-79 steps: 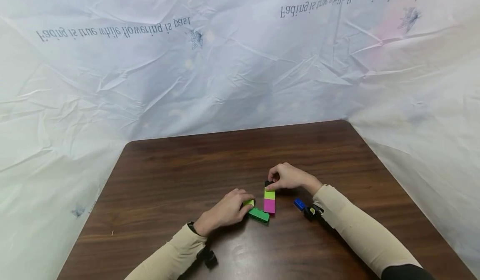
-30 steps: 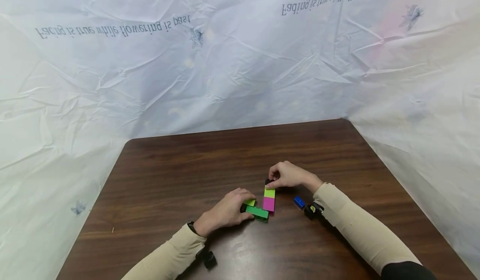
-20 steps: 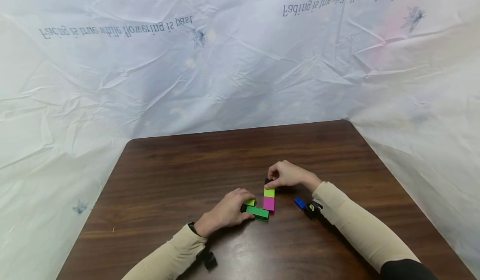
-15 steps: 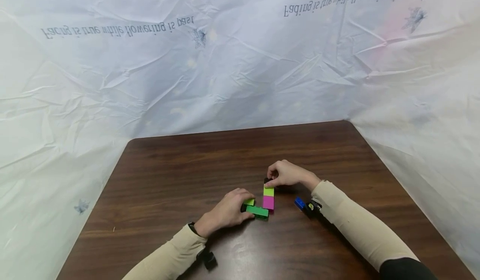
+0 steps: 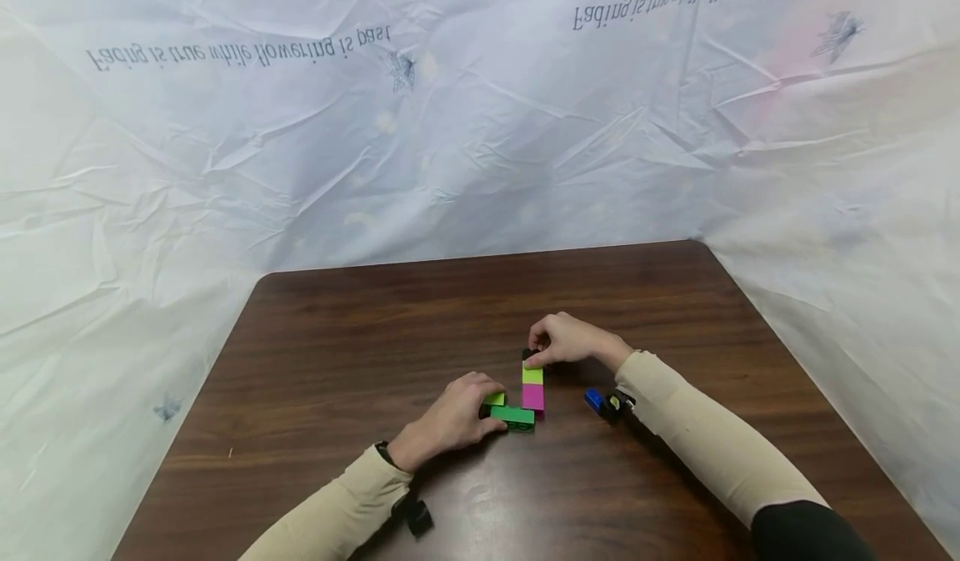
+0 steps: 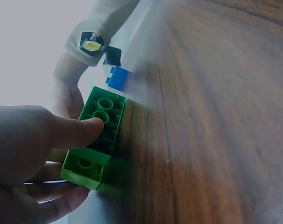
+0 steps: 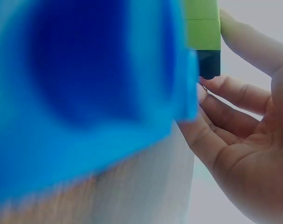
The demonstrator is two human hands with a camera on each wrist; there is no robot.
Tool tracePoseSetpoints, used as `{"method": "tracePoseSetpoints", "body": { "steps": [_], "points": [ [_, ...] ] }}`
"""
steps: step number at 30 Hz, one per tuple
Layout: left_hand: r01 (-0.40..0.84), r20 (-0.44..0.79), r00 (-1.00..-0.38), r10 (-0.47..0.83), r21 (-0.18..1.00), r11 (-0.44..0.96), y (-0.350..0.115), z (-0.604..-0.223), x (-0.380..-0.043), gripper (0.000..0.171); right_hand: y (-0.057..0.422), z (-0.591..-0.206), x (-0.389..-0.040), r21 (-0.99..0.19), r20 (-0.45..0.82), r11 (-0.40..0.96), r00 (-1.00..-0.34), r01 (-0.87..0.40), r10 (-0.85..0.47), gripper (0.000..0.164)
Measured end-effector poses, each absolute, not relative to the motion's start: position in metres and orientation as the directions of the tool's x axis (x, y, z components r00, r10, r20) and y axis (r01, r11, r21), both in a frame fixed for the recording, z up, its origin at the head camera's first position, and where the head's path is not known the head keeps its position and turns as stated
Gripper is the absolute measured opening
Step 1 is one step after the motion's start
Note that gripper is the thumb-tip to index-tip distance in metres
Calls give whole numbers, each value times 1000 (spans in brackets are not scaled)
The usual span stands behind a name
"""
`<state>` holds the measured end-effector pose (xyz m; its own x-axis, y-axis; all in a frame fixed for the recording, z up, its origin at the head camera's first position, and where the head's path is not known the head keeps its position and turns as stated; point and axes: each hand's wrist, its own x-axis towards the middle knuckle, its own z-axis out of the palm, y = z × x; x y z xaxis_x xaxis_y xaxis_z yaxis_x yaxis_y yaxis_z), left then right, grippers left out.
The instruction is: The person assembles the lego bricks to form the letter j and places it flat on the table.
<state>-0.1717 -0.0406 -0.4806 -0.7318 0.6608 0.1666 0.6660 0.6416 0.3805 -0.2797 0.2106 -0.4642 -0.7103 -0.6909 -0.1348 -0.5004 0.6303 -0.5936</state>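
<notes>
My left hand holds a long green toy brick, thumb on its hollow underside in the left wrist view. A lime brick sits against its far side by the fingers. My right hand pinches the far end of a row of joined bricks: black, lime and magenta. The magenta end lies at the green brick's right end; whether they are joined I cannot tell. In the right wrist view, the black brick shows near the fingertips.
A loose blue brick lies under my right wrist and fills much of the right wrist view, blurred. The dark wooden table has a printed white sheet hanging behind and beside it. Black wrist cameras hang from both sleeves.
The green brick has turned straighter, and my left thumb has shifted to its near side. The black, lime and magenta row has shifted slightly away and left with my right hand.
</notes>
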Motion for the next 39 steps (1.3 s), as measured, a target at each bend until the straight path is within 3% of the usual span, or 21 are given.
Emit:
{"method": "tracePoseSetpoints", "body": {
  "steps": [39],
  "points": [
    [712, 211, -697, 685, 314, 628, -51, -485, -179, 44, 202, -462, -293, -579, -158, 648, -711, -495, -685, 25]
  ]
}}
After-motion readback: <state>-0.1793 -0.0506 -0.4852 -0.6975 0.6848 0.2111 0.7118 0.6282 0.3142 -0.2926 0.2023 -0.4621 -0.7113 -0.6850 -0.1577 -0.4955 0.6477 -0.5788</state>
